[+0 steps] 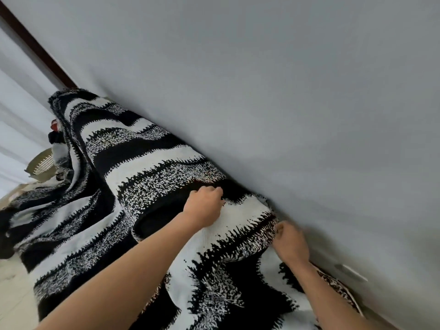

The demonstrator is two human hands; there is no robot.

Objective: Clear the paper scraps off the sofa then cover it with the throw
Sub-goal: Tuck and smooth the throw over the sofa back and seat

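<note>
Grey wall (285, 79); left hand (203, 206) grips throw (147, 163) (striped).

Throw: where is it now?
In the head view the throw lies draped along the foot of the grey wall, from lower right to centre-left; the left hand and right hand grip its upper edge.

Home, living room. Striped black-and-white throw (147, 163) draped over a sofa back and seat hidden under it, set against a plain grey wall (262, 79). White curtain (19, 110) far left, beside dark wood trim (35, 46). Pale floor (12, 294) near left. Beige slatted basket (41, 164) past the far end. White wall plate (352, 272) low right.
</note>
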